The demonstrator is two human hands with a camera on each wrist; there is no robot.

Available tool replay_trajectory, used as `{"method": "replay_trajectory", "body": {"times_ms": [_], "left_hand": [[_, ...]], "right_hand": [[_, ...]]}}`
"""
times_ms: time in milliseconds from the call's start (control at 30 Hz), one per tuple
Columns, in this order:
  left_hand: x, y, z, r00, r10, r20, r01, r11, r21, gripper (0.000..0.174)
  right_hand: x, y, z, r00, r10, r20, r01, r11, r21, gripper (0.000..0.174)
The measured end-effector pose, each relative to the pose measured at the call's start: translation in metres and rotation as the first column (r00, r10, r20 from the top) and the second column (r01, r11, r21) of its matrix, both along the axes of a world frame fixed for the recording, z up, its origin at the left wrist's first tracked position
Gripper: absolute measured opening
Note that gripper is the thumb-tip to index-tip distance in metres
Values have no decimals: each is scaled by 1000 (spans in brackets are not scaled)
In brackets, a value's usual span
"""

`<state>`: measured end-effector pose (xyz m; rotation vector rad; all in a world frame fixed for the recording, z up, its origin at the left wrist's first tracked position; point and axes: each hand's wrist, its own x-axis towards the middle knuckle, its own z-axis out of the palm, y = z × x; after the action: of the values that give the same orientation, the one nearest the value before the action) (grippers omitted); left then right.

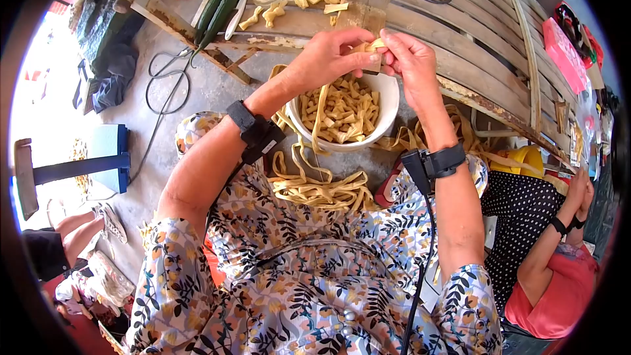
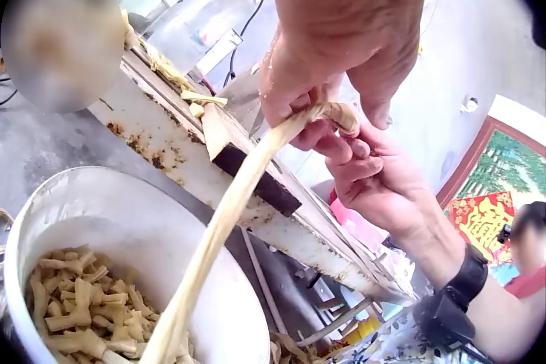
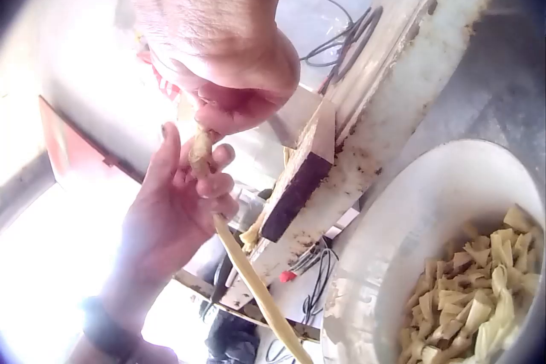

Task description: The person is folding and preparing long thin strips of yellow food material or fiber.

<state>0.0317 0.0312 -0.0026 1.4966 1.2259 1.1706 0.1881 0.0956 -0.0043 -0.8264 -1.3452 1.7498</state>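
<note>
The left hand [image 1: 328,58] and the right hand [image 1: 415,62] both pinch one long yellow strip [image 2: 226,219]. They hold it up by the near edge of the bench [image 1: 480,46], above the white bucket [image 1: 390,106]. Its long tail hangs down from the left hand.

It looks like the step is tying a knot at the tip. To do it well, keep the loop soft in the left fingers, poke the tip through, then pull slowly. The strip looks floppy and might tear if tugged hard. Try to match the little knots [image 1: 345,118] in the bucket.

A red paper [image 2: 482,227] has a big gold sign like Chinese writing, but I can't read it for sure. A small white label [image 1: 268,146] by the left wrist is too tiny to read.
</note>
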Motion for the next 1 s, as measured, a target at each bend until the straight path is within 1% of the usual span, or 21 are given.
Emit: {"method": "replay_trajectory", "body": {"times_ms": [67,100,167,200,300,367,400,500,533,633,667,733,833,867,900,933,967,1000], "left_hand": [[-1,1,2,998,4,-67,-3,1000,10,19],[0,1,2,997,9,-78,-10,1000,-13,19],[4,0,4,994,17,-105,-23,998,-56,20],[6,1,4,992,32,-119,-36,999,-32,22],[10,0,5,960,55,-274,-68,997,-37,18],[6,0,-4,1000,-1,-8,1,999,-53,16],[4,0,-4,992,-31,125,38,998,-51,16],[-8,-1,-1,992,-49,114,61,993,-100,17],[-9,-1,-2,997,-34,76,43,991,-124,17],[-10,-1,1,995,-96,18,97,984,-149,20],[-11,0,3,993,-107,51,114,976,-183,19],[-18,4,11,987,-118,111,141,961,-239,19],[-36,13,8,997,-66,-29,58,973,-222,20],[-40,17,5,1000,-5,-21,0,972,-235,20],[-45,21,5,997,28,-77,-41,984,-172,20],[-49,25,6,989,66,-130,-80,991,-105,19],[-52,30,6,978,107,-178,-116,993,-39,20],[-52,36,4,946,188,-263,-180,982,55,19]], "right_hand": [[-3,-2,-1,999,7,33,-10,995,95,22],[-4,-2,-1,999,10,50,-17,989,144,22],[-5,-3,2,999,-31,22,29,996,88,22],[-4,-4,3,998,-54,9,54,997,59,22],[-4,1,-4,995,-87,-39,82,990,-113,22],[1,10,-5,986,-141,-88,127,981,-147,21],[2,12,0,979,-169,-114,149,976,-161,21],[2,3,18,985,-147,91,164,963,-216,24],[1,0,18,994,-53,93,75,967,-245,23],[1,4,2,990,140,18,-137,985,-104,20],[2,8,-4,996,86,-23,-88,994,-72,19],[4,11,3,999,14,-31,-18,992,-125,19],[10,22,3,995,-73,-73,57,978,-200,19],[11,29,1,991,-105,-88,83,970,-228,19],[9,34,0,985,-139,-106,108,961,-255,19],[6,37,-1,984,-121,-129,89,968,-234,19],[1,40,-3,982,-139,-130,110,972,-209,19],[-4,43,-7,979,-159,-132,133,974,-185,19]]}}
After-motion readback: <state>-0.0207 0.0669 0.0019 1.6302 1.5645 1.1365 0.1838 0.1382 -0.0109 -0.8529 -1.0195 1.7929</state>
